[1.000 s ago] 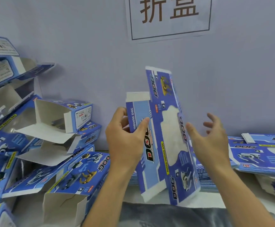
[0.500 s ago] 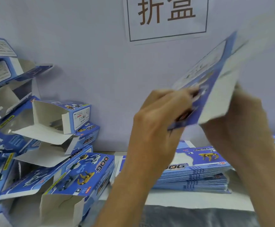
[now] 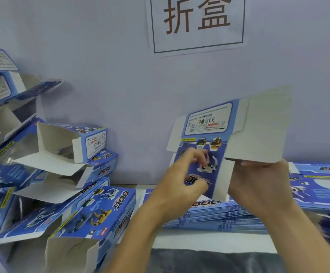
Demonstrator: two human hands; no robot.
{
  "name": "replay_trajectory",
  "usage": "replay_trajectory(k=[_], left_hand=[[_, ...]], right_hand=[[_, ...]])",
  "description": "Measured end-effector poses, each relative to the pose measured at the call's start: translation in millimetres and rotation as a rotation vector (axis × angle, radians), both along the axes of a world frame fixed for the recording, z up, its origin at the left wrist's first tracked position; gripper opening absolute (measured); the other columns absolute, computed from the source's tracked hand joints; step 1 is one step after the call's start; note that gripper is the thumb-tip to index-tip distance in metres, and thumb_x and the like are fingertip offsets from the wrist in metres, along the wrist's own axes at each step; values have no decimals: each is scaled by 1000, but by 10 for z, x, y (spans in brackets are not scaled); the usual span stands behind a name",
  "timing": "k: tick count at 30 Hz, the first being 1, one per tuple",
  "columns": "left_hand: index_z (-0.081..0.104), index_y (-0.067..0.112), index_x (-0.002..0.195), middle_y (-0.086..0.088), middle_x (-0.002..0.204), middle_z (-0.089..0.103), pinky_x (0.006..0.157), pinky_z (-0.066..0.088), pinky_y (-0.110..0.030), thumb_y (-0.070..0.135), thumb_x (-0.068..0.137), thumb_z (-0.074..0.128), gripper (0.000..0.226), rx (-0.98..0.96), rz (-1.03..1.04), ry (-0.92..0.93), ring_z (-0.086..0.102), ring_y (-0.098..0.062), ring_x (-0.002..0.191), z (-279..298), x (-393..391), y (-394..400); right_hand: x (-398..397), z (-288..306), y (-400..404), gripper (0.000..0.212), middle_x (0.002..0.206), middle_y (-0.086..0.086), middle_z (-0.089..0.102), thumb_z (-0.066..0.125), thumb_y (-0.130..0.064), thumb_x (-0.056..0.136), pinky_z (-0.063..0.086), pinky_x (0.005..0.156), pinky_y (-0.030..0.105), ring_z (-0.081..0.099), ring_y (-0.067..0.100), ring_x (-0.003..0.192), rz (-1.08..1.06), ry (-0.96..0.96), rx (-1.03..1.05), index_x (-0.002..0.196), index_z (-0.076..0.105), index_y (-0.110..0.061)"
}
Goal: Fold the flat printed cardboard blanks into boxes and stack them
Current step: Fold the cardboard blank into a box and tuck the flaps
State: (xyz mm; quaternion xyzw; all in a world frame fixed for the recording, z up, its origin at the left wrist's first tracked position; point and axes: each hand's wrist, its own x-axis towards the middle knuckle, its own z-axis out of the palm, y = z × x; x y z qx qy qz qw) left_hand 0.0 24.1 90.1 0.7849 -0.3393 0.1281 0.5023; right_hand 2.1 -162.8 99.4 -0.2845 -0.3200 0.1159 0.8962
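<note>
1. I see one blank (image 3: 209, 154) held upright in front of the wall, above the near middle of the surface (image 3: 209, 239). Its printed blue face is toward me, with a white label panel at the top end.
2. A grey unprinted panel (image 3: 262, 127) of the same blank swings out to the right, tilted, so the piece is partly opened out of flat.
3. Left hand (image 3: 178, 192): its fingers (image 3: 195, 156) are curled against the printed face, thumb low near the "DOG" lettering. The hand is motion-blurred; it looks like a pinch on the blank, though I cannot tell exactly where the contact is.
4. Right hand (image 3: 258, 186): it grips the blank from behind at the lower edge of the grey panel, fingertips showing just under that edge.
5. Below the hands lies a stack of flat blanks (image 3: 219, 215) on the surface, printed side up.
6. A second spread of flat blanks (image 3: 317, 186) lies to the right, reaching the frame edge.
7. On the left, folded boxes (image 3: 71, 184) are piled against the wall, several with flaps open and grey insides showing.
8. A paper sign (image 3: 197, 22) with two large characters is fixed on the far wall above.
</note>
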Motion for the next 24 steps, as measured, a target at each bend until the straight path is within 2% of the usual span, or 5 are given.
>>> replay_trajectory(k=[6,10,14,17,24], left_hand=[[36,38,128,15,129,52,96,53,-35,36,97,59,39,-112,264,-134,54,-10,118,-48,83,-109],[25,63,118,45,119,42,85,51,-11,34,99,55,46,-54,243,-139,49,14,112,-27,110,-63],[23,52,134,29,125,48,95,55,-30,26,96,59,58,-13,242,-126,55,-1,116,-43,130,-37],[14,47,146,15,135,49,94,56,-40,19,95,59,73,-1,248,-95,58,-8,119,-51,144,-6],[2,51,150,7,132,52,70,61,-26,11,83,73,105,-32,277,-145,68,-9,99,-85,198,90]], right_hand=[[51,7,346,36,111,19,69,45,-1,85,51,95,39,65,31,106,189,-265,-168,112,68,3],[93,-99,320,47,99,7,75,48,6,70,58,77,30,72,20,93,-42,-176,-272,98,79,-15],[108,-125,336,38,90,12,72,60,1,74,58,74,32,70,19,87,-168,-262,-515,109,63,-11],[122,-118,371,54,109,32,58,62,-2,76,58,77,33,63,30,93,-328,-274,-689,128,57,-15],[155,-111,281,94,156,-15,37,70,-5,90,49,103,53,51,24,134,-357,-295,-921,151,18,-55]])
